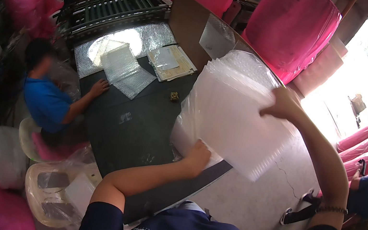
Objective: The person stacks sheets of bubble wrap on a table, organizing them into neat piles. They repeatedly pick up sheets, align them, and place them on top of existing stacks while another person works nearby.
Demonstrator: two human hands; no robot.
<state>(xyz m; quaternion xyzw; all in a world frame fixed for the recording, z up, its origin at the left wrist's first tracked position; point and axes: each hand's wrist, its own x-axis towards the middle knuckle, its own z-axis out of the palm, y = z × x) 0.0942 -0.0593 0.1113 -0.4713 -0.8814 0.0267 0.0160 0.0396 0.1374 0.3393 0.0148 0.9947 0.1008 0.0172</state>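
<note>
A thick stack of translucent white plastic sheets [241,124] leans over the right edge of the dark table, its lower corner jutting past the edge. Clear plastic film [188,120] wraps the stack's left side. My left hand [199,157] is closed at the near left corner, gripping the film there. At the stack's far right side is my right hand [284,105], its thumb over the top sheets and its other fingers mostly hidden. It appears to hold the stack's edge.
The dark table [143,127] carries bubble-wrap pouches [128,72], papers [171,62] and a tape roll [174,96]. A co-worker in blue [48,97] sits at the left with a hand on the table. Pink rolls [290,30] stand behind; another person [365,194] is at far right.
</note>
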